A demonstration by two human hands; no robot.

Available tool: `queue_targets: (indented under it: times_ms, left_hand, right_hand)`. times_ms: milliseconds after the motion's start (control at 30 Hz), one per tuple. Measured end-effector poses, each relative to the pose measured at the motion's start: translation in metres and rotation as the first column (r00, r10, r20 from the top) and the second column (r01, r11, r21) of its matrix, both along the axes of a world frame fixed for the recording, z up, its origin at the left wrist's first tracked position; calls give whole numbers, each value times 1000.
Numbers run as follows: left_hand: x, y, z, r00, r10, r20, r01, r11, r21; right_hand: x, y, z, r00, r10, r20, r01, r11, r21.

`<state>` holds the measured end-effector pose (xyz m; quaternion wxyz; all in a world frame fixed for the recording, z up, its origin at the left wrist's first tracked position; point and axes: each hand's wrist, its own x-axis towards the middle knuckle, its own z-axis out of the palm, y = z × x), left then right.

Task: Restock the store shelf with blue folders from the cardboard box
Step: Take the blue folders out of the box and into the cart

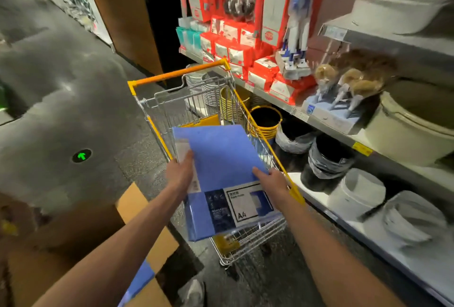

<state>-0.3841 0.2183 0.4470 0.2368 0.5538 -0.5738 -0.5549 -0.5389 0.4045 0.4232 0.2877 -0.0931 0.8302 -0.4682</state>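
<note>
While the left hand [180, 174] and right hand [273, 184] grip opposite edges of the glossy stack of blue plastic A4 folders [221, 157] above the yellow-trimmed wire shopping cart [196, 103], the stack seems light, stiff and slippery, best held two-handed, with that cart crowding the grey metal store shelf [302, 116] and the brown cardboard box [68, 230] low on the left.

The shelf [275, 100] bears red packets [261, 77], feather dusters [353, 80] — and a pale tub [405, 134].

A wire shopping cart [177, 74] with an orange handle stood on the dark grey floor [61, 85], where a round green arrow marker [81, 156] glowed to its left. Right of the cart sat rows of red packets [262, 76], brown feather dusters [353, 78], a yellow-rimmed bucket [266, 132], bag-lined black bins [326, 161] and, higher up, white basins [398, 4].
</note>
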Motion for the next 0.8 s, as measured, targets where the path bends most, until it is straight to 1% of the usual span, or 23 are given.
queue_targets:
  times_ms: [100, 167, 267, 300, 367, 467, 633, 800]
  left_hand:
    - [-25, -12, -16, 997, 28, 65, -28, 1000, -3]
    - [-45, -18, -25, 998, 39, 42, -39, 999, 12]
    - [-78, -35, -45, 998, 65, 18, -66, 998, 25]
    - [-92, -43, -52, 998, 59, 22, -59, 998, 24]
    - [-114, -57, -68, 996, 66, 57, -67, 998, 18]
    - [-150, -88, -103, 991, 65, 115, -71, 996, 54]
    - [-200, -131, -160, 976, -17, 216, -14, 990, 141]
    - [-241, -148, -209, 947, -100, 304, 35, 977, 212]
  right_hand:
    - [-18, -9, -8, 999, 11, -39, -9, 999, 52]
    - [-34, -17, -18, 999, 29, -38, -26, 996, 85]
    - [-55, -36, -35, 991, 132, -35, -122, 972, 200]
    - [-66, -46, -46, 990, 141, -28, -131, 964, 233]
    - [-80, -61, -58, 986, 164, -34, -147, 945, 292]
    - [-106, -92, -82, 985, 174, -24, -154, 923, 352]
    - [-144, -142, -114, 996, 60, 66, -80, 924, 373]
    - [-165, -169, -150, 991, -11, 135, -47, 909, 415]
